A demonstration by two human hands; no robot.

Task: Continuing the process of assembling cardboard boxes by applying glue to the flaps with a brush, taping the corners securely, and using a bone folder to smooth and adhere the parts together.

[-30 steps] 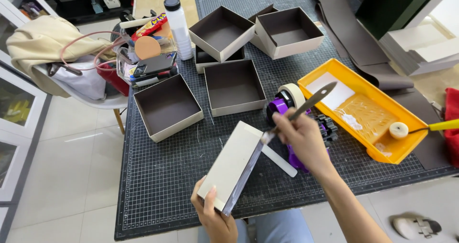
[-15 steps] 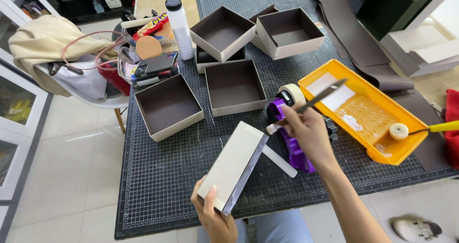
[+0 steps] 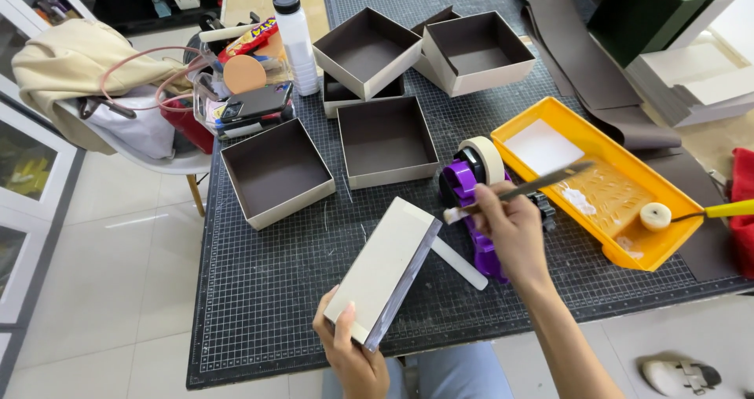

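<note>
We count one grey board box in hand, tipped on its side over the near part of the gridded cutting mat. Our left hand is closed around its near corner, thumb on the pale outer face and fingers hidden behind the dark inner side. Our right hand is closed round one flat brush, whose pale bristle tip sits just beside the box's far right corner; we cannot tell whether it touches.

On the mat farther away stand open boxes with dark linings: we count five clearly, one at the left, one in the middle, one half hidden behind it, and two at the far edge; a sixth may hide between those two.

Under the right hand lies one purple tape dispenser with one roll of pale tape, and one white strip lies just near of it. To the right sits one yellow tray holding one small roller with a yellow handle. One white bottle with a black cap stands at the far left, near one dark phone.
</note>
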